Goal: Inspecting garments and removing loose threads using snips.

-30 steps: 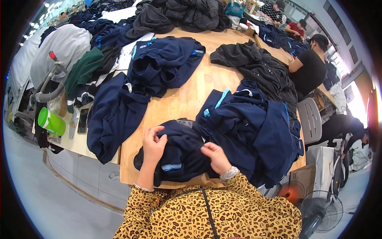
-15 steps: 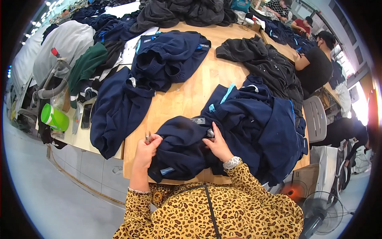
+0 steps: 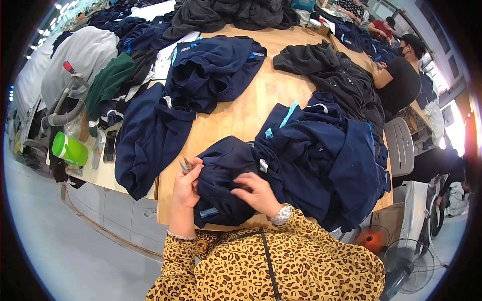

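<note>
My left hand [image 3: 187, 188] is closed around a pair of small metal thread snips [image 3: 186, 165], whose pointed blades stick out past the thumb and forefinger. That hand is at the left edge of a navy garment [image 3: 227, 158], spread at the table's near edge. Over the middle of the same garment is my right hand [image 3: 260, 194], its fingers bent and apart with nothing seen between them. A light blue patch [image 3: 209, 212] shows on the fabric near the front. To the right, touching the garment, lies a heap of navy clothing [image 3: 321, 155] with a small white tag [image 3: 263, 165].
More navy garments [image 3: 150, 140] lie on the wooden table [image 3: 251, 95] at left, and dark grey ones [image 3: 341, 75] at right. A lime green container [image 3: 70, 149] and a phone [image 3: 109, 146] are on the side surface. A co-worker [image 3: 401, 80] sits at far right; a fan [image 3: 404, 266] stands below.
My right hand has moved left and toward me across the garment, away from the white tag. The grey label at the garment's top is mostly covered now; the light blue patch shows more.
</note>
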Demonstrator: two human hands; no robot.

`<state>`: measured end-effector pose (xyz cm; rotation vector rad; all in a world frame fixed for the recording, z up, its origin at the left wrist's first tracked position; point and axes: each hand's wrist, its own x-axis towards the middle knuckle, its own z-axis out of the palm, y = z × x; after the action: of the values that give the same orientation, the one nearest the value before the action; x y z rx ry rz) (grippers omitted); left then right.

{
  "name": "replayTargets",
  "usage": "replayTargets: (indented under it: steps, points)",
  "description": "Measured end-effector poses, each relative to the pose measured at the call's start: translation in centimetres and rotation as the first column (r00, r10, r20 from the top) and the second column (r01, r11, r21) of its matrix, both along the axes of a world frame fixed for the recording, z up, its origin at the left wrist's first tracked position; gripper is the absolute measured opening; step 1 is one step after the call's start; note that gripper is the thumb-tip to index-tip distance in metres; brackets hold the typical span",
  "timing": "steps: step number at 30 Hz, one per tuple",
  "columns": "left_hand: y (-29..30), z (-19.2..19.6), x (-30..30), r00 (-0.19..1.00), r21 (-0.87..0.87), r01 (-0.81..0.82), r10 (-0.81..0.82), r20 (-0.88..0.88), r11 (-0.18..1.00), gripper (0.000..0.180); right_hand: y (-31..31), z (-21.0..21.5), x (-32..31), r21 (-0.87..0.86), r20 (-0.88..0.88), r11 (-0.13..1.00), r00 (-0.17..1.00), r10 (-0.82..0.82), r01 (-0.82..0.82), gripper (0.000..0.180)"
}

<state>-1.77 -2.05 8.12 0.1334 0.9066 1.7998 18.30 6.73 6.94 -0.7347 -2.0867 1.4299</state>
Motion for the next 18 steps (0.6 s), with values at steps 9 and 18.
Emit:
replayTargets:
  steps: [9, 18]
  points:
    - [-2.4, -1.3, -2.2, 0.976, -0.056, -0.204, 0.199, -0.087, 0.977, 0.008, 3.9, -3.3, 4.1, -0.155, 0.134, 0.972, 0.978, -0.159, 0.179, 0.010]
    - [-2.4, -2.6, -1.6, 0.818, -0.277, -0.345, 0.143, -0.557, 0.897, 0.008, 9.1, -2.4, 13.3, -0.878, -0.240, 0.451, 0.668, -0.704, 0.160, 0.012]
